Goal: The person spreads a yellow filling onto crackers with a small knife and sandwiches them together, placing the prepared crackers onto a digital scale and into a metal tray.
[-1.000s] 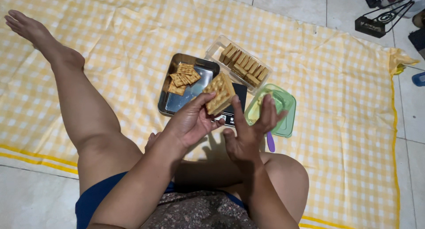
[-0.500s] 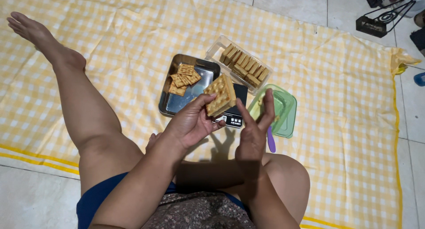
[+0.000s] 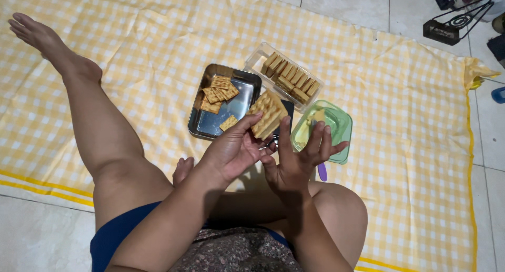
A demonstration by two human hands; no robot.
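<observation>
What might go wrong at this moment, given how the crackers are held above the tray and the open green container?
The left hand pinches a stack of crackers by its lower edge only, so the upper ones could slide off or crumble, perhaps onto the yellow checked cloth. The right hand is open with spread fingers beside the stack, close above the green container; a careless move might knock or tip it. The metal tray lies just beside it and could be nudged too.

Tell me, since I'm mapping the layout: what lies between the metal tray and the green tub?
In the head view, the cracker stack held by the left hand sits between metal tray and green tub, over a dark object.
</observation>
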